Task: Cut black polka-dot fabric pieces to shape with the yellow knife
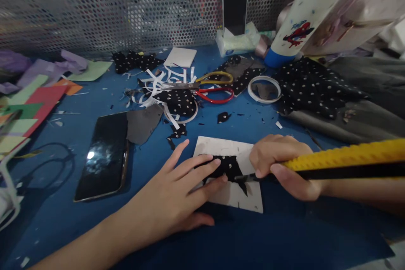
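My left hand (190, 181) lies spread over a small black polka-dot fabric piece (232, 166), its fingertips pressing the cloth down. Under the cloth is a white square board (218, 143) with small dark marks on it. My right hand (284, 160) is closed around a yellow-and-black utility knife (354, 158). The knife's dark blade end touches or hovers just at the cloth's right side, close to my left fingertips; which of the two I cannot tell. A pointed corner of the cloth hangs toward the board's lower right.
Behind the board lie scissors (215, 88) with yellow and red handles, white paper strips (152, 88) and a white ring (264, 89). A phone (103, 156) lies at left, coloured papers (41, 101) beyond it. Dotted cloth (316, 86) and a bottle (310, 17) are at right.
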Tool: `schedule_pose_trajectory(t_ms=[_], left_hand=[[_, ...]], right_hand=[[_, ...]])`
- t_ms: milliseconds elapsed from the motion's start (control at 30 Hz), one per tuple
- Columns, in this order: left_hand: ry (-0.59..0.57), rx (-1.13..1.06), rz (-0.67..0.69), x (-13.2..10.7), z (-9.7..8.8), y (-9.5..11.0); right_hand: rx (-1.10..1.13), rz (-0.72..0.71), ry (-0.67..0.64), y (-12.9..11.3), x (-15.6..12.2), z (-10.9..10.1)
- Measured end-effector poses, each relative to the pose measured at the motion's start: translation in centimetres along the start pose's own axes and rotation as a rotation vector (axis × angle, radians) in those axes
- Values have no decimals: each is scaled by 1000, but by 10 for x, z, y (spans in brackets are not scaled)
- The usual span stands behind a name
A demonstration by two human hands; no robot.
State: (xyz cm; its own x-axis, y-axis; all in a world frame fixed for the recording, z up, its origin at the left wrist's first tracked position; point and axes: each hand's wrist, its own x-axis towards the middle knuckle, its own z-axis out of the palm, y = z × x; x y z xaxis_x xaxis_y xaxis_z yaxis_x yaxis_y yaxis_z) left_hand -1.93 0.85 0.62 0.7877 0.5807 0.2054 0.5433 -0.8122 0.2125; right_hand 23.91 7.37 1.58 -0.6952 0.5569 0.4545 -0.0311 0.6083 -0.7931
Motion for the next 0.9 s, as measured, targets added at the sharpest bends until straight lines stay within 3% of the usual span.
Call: schedule_pose_trajectory(t_ms=[100, 267, 333, 400, 533, 700, 900], left_hand=[[-3, 1, -7, 0, 0, 0], [-7, 11, 9, 0, -1, -1], [-10, 19, 3, 0, -1, -1], [-20, 28, -6, 1, -2, 0], [-24, 32, -24, 2, -3, 2], [-22, 44, 3, 1, -2, 0], [0, 30, 0, 0, -1, 0]], right_hand=[[5, -89, -26, 3, -1, 7], [20, -73, -7, 6, 0, 6], [67, -34, -33, 6, 0, 1], [93, 105, -94, 7, 0, -4], [275, 142, 73, 6, -1, -9], [108, 139, -39, 0, 3, -10], [43, 143, -21, 0, 2, -11]])
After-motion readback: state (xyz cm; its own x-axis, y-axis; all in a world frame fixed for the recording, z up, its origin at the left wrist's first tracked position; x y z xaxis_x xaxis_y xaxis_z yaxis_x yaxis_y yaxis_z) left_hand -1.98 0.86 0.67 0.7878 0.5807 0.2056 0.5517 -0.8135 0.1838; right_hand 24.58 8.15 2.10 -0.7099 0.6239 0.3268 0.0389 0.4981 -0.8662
